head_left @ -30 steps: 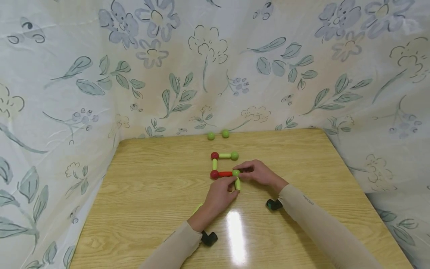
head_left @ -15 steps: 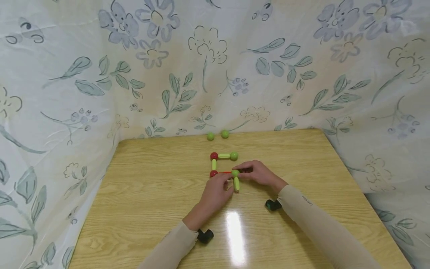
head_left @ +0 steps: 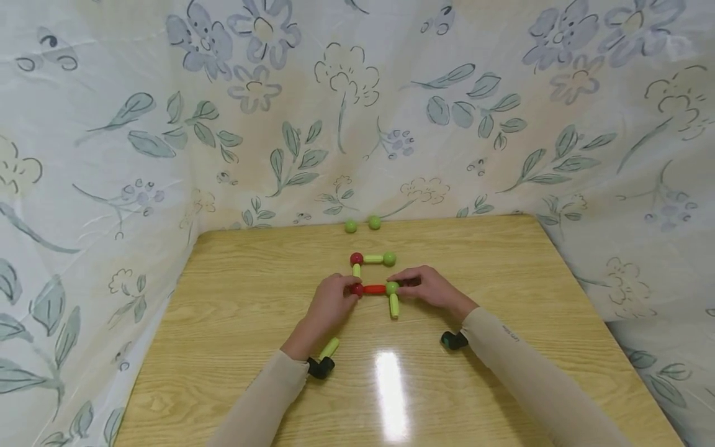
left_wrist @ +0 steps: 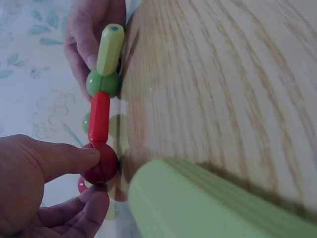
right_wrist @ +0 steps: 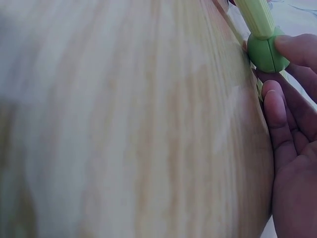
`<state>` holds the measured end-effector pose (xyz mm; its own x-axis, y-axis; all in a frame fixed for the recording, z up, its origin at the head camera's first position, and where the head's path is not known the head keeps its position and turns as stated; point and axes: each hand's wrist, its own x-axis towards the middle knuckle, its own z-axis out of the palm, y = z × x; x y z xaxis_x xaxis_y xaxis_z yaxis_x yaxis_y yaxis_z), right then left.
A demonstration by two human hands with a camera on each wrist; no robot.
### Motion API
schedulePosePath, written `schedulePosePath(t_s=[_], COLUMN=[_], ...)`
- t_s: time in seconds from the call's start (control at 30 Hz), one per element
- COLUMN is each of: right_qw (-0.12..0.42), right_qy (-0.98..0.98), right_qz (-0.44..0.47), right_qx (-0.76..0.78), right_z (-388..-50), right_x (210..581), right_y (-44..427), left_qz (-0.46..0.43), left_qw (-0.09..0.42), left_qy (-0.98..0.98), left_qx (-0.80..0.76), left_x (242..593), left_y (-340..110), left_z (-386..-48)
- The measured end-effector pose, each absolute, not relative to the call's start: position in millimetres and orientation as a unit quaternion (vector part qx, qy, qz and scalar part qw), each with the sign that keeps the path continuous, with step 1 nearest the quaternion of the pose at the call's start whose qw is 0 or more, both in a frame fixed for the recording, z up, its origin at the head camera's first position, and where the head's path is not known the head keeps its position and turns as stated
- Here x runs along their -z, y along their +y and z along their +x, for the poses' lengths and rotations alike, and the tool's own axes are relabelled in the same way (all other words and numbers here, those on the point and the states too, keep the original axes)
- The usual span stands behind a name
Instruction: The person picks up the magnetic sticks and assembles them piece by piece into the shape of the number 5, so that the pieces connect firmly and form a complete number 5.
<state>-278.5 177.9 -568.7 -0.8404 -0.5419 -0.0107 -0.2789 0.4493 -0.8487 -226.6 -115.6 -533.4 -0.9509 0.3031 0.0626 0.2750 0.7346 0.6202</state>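
Observation:
The left hand pinches the lower red ball between thumb and fingers. A red stick joins that ball to a green ball, which the right hand pinches from the right. From the green ball a yellow-green stick points toward the near edge, its other end free. Another yellow-green stick runs from the lower red ball up to a second red ball. A further stick links this one to a green ball at its right.
Two loose green balls lie at the table's back edge by the flowered cloth. A loose yellow-green stick lies beside the left wrist, near a black wrist device. The wooden table spreads around the pieces.
The left hand has moved left, from the yellow-green stick below the green ball to the lower red ball. The loose stick near the left wrist has come into fuller view. The right hand has stayed in place.

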Motion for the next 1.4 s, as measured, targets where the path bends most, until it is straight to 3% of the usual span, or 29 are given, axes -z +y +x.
schedulePosePath(t_s=[0.53,1.4], right_qw=[0.137,0.130], right_qy=[0.838,0.836], right_qz=[-0.244,-0.250], right_qx=[0.468,0.471], right_z=[-279.0,-278.4], right_x=[570.5,571.3], right_y=[179.3,179.1], left_qz=[0.142,0.165], left_qw=[0.050,0.052], left_qy=[0.929,0.931], left_qx=[-0.338,-0.323], left_x=[530.5,530.6], left_y=[-114.3,-119.2], left_z=[-234.0,-239.6])
